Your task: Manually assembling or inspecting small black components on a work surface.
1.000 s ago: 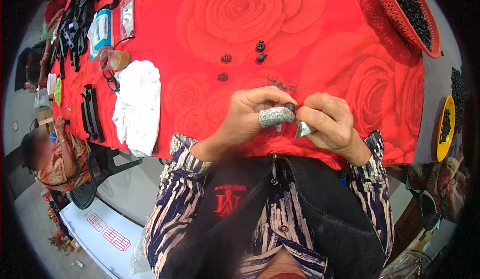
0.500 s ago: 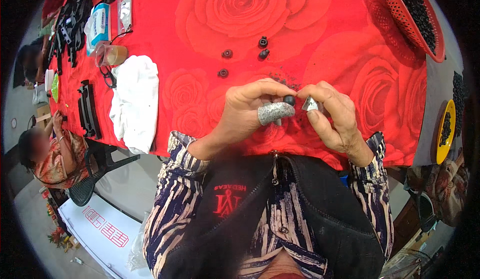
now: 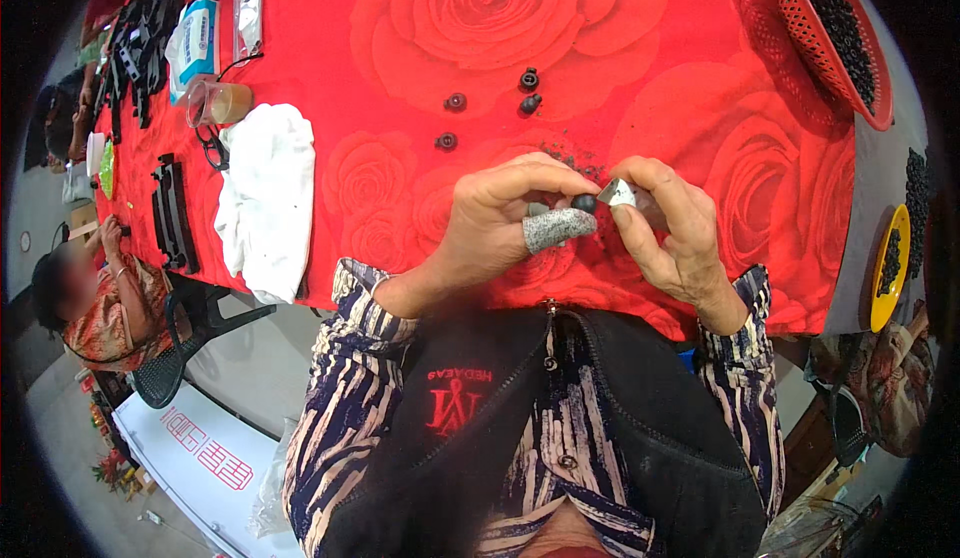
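My left hand point(image 3: 485, 213) pinches a small round black plastic part point(image 3: 583, 202) between its fingers and thumb. One digit of that hand wears a speckled grey finger sleeve point(image 3: 556, 228). Closed on a small shiny metal blade point(image 3: 618, 193), my right hand point(image 3: 680, 233) holds it right against the black part or very close; exact contact is hard to tell. Dark crumbs point(image 3: 572, 158) lie on the red cloth just beyond the fingers. Farther off stand several similar black parts point(image 3: 529, 79).
A red basket point(image 3: 800, 28) of black pieces stands at the far right, a yellow plate point(image 3: 880, 303) below it. To the left lie a white cloth point(image 3: 265, 198), black strips point(image 3: 175, 213), a plastic cup point(image 3: 230, 104) and a wipes pack point(image 3: 200, 43). Another person point(image 3: 120, 308) sits at left.
The blade in my right hand has come left and up to the black part, closing the gap between them. My left hand has shifted slightly right.
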### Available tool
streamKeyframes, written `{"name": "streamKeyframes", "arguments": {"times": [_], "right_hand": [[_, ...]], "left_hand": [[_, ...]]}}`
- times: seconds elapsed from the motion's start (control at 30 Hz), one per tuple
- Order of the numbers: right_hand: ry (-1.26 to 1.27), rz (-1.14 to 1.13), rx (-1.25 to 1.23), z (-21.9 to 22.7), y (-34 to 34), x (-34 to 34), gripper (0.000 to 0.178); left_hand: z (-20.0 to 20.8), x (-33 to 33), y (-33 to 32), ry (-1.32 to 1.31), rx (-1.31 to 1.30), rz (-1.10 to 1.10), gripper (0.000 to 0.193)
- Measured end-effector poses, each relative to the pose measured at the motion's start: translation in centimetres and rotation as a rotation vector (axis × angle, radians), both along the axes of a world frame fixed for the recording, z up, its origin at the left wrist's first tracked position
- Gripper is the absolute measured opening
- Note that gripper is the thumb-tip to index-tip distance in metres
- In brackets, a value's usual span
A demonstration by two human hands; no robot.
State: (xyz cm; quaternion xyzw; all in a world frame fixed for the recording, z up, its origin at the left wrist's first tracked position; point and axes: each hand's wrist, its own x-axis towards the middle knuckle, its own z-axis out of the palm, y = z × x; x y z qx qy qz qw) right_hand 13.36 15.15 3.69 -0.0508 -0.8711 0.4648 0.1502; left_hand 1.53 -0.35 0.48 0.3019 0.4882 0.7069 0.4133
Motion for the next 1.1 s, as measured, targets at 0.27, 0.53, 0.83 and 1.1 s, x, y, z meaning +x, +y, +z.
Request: {"name": "streamKeyframes", "arguments": {"times": [0.27,0.53,0.83,1.1], "right_hand": [[0.032,0.014,0.047,0.04,-0.09,-0.27,0.025],[0.001,0.025,0.040,0.18,0.01,-0.12,0.026],[0.038,0.016,0.047,0.02,-0.13,-0.23,0.025],[0.042,0.017,0.025,0.09,-0.13,-0.28,0.023]], "left_hand": [[-0.47,0.00,0.07,0.060,0.035,0.010,0.027],[-0.05,0.14,0.10,0.007,-0.016,-0.002,0.027],[-0.23,0.11,0.14,0.030,-0.001,0.008,0.026],[0.07,0.21,0.11,-0.073,-0.027,-0.011,0.025]]}}
